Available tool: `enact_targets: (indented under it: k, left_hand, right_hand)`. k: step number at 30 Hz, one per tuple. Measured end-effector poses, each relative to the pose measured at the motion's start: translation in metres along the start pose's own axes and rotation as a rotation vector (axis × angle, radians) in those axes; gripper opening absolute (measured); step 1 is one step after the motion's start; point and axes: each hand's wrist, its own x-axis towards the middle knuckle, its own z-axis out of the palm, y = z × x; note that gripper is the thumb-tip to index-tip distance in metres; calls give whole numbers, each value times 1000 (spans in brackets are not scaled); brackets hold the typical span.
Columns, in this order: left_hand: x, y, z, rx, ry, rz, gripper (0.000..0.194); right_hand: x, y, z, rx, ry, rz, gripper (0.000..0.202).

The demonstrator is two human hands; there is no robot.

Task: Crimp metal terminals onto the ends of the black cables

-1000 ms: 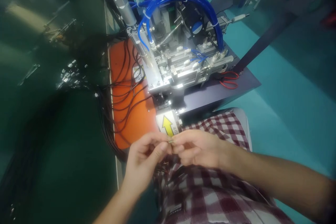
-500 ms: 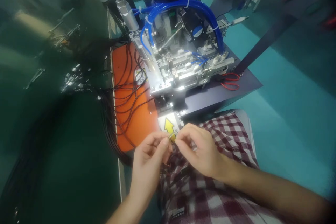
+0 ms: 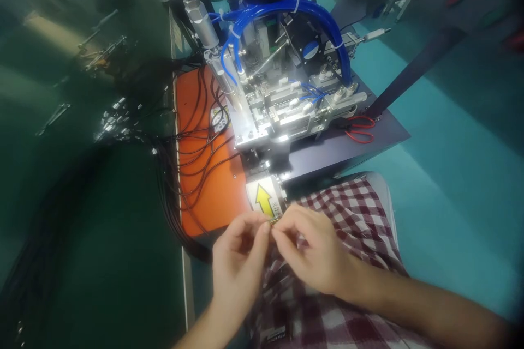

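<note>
My left hand is closed in a pinch, thumb against forefinger. Opposite it, almost touching, my right hand pinches too. Between the fingertips shows a small thin metal piece, mostly covered and too small to identify. Both hands are over my lap, just below a white roller-like housing with a yellow arrow. Beyond them stands a bench machine of metal slides, cylinders and blue air tubes.
Black cables with metal ends cross the orange plate. On the dark green bench at left lie several small shiny metal parts. Red-handled scissors or snips rest on the machine base. A checked apron or garment covers my lap.
Both hands have shifted slightly down and right, and the fingertips have drawn closer. Less of the thin metal piece shows between them. The rest of the view has barely shifted.
</note>
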Motion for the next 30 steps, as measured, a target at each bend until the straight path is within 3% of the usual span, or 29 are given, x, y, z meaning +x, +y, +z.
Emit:
enact_targets:
  k: [2,5,7,13,19,30]
  left_hand:
    - [-2,-2,1,-25,16,8,14]
    - [1,-5,-3,-133,-83,-83,15]
    - [4,-6,-6,-179,-147,-149,15]
    - [6,1,-9,-103,-149,-166,16]
    - [5,0,-6,-36,-118,-130,19]
    - [5,0,-7,-90,-140,-168,19]
  right_hand:
    - [-1,1,3,160,-37,149,17]
    - [0,2,4,506,-154,497,19]
    - [1,3,3,603,-178,571,20]
    - [0,5,-8,347,-169,440,9]
    - [0,6,-18,131,-80,290,4]
    - [-2,1,-5,403,-150,516,11]
